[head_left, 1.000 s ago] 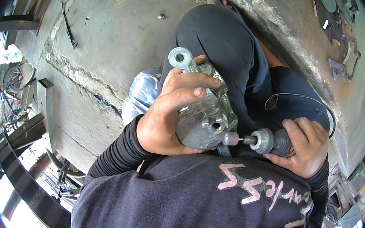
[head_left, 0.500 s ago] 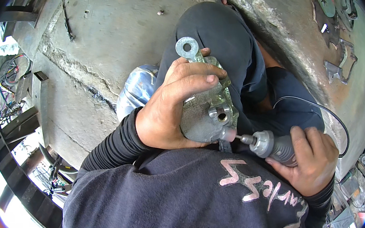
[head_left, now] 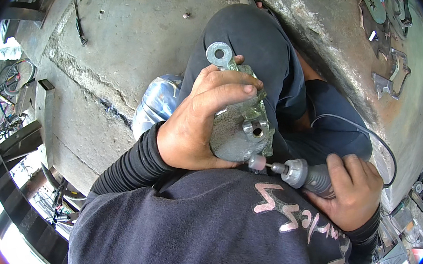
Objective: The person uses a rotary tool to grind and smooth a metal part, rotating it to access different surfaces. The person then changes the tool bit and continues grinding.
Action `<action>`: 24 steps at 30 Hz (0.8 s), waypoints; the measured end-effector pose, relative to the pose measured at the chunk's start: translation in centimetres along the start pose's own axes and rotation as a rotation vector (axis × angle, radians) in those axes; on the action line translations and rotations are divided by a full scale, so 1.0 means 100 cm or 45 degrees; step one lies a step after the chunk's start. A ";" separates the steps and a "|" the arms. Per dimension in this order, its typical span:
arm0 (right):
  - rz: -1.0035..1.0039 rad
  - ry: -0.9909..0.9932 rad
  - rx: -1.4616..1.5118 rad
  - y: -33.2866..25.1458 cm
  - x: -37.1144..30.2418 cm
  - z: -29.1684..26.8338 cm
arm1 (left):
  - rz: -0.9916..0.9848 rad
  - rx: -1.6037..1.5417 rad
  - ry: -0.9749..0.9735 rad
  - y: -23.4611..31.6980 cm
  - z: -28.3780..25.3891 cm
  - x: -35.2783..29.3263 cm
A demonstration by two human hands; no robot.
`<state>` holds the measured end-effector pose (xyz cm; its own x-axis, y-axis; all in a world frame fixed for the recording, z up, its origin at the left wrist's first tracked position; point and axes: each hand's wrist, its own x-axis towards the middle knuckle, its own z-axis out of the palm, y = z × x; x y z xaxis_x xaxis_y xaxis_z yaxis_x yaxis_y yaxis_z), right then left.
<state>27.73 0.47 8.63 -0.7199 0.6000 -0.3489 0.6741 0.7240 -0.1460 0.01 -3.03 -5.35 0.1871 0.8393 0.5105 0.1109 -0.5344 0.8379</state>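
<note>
My left hand (head_left: 201, 109) is wrapped round a grey cast metal part (head_left: 230, 137), fingers over its top and thumb along its near edge. A round eyelet (head_left: 219, 54) sticks out at the part's far end, and a short bored boss (head_left: 257, 131) sits on its right side. In my right hand (head_left: 351, 186) is a grey rotary tool (head_left: 308, 177), pointed left. Its small pinkish cylindrical grinding bit (head_left: 258, 162) is at the part's near edge; whether it touches I cannot tell. My left palm is hidden.
My bent knee (head_left: 245, 34) in dark trousers lies beyond the part. A black cord (head_left: 379, 136) curves from the tool over the right side. Cracked concrete floor (head_left: 132, 31) surrounds me. Metal pieces (head_left: 392, 77) and a round disc (head_left: 374, 6) lie far right; a bicycle (head_left: 13, 84) stands far left.
My right hand and the rotary tool have shifted slightly left, carrying the bit a little left along the part's near edge. My left hand keeps its hold on the part.
</note>
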 end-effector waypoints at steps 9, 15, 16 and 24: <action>0.023 0.034 -0.023 0.000 0.002 0.000 | 0.013 -0.007 0.013 -0.002 0.001 -0.001; 0.025 -0.001 -0.009 -0.001 0.005 -0.001 | 0.017 -0.036 0.037 -0.004 0.004 -0.002; 0.017 0.015 -0.007 -0.002 0.005 0.000 | 0.025 -0.036 0.042 -0.004 0.005 -0.002; -0.009 0.028 0.004 -0.003 0.007 0.003 | 0.040 0.005 0.055 -0.005 0.007 -0.003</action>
<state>27.02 0.56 8.17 -0.7282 0.6021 -0.3275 0.6694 0.7274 -0.1512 0.55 -3.14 -6.05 0.1481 0.8258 0.5442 0.1093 -0.5606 0.8208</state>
